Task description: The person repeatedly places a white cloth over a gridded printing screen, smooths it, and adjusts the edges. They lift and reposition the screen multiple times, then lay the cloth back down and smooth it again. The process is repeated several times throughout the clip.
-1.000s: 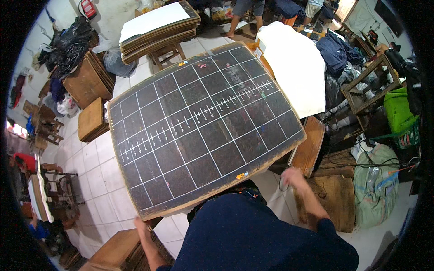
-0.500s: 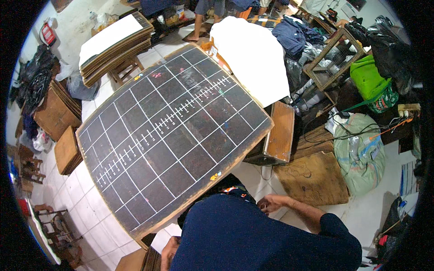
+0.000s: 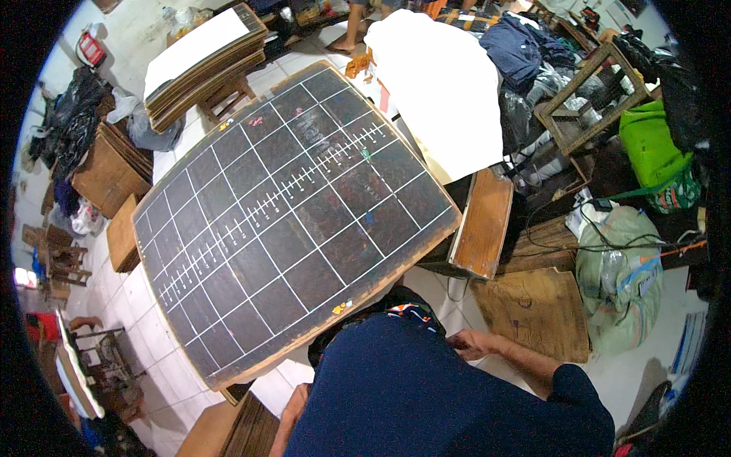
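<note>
Board point(image 3: 293, 221), gridded, lies ahead of my left hand point(image 3: 294, 407) and loosely curled right hand point(image 3: 472, 344); whether either grips, I can't tell.

- The scene was viewed from the wearer's head, through a wide fisheye lens tipped steeply downward and forward, the corners left black.
- Nearest the lens, the navy shirt point(image 3: 449, 396) was seen from above, cut off at six o'clock.
- The gridded board point(image 3: 297, 221) was framed whole at middle range, from the centre toward nine o'clock, its edges bowed.
- Farther off, a stack of boards point(image 3: 209, 85) was taken in between ten and eleven, a bystander's leg point(image 3: 353, 27) at twelve.
</note>
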A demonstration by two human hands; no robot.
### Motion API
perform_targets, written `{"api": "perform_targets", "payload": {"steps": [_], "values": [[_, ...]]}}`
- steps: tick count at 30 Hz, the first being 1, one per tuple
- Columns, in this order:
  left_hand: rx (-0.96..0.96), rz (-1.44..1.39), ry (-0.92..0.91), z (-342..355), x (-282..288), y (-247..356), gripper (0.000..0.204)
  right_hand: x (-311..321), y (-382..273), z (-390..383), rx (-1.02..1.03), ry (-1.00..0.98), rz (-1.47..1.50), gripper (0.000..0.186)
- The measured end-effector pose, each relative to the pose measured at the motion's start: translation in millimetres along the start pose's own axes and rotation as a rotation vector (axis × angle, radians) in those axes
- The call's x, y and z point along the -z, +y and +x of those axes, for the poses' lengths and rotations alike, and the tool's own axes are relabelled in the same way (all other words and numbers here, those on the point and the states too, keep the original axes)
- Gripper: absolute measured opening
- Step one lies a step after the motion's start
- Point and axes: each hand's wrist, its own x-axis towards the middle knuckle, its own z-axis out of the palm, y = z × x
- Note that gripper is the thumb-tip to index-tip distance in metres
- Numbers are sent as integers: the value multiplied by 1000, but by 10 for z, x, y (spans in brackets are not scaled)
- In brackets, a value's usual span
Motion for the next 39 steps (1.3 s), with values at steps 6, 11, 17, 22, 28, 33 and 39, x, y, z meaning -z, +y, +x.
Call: {"api": "perform_targets", "payload": {"steps": [6, 11, 17, 22, 28, 33, 39], "values": [[159, -189, -67, 137, -173, 597, 28, 438, 282, -253, -60, -97, 448, 35], [259, -307, -82, 301, -307, 1134, 26, 746, 523, -452, -43, -211, 853, 20], [322, -450, -72, 310, -455, 1516, 25, 1273, 501, -703, 27, -40, 783, 20], [335, -640, -80, 281, -527, 1775, 24, 1908, 426, -567, 36, -130, 368, 20], [328, -909, -135, 188, -662, 1981, 23, 2319, 474, -505, 288, -256, 234, 21], [288, -973, -185, 427, -942, 1641, 22, 2476, 624, -273, 13, -489, 116, 16], [170, -930, -334, 783, -877, 1523, 18, 2658, 702, 25, -18, -504, 279, 23]]}}
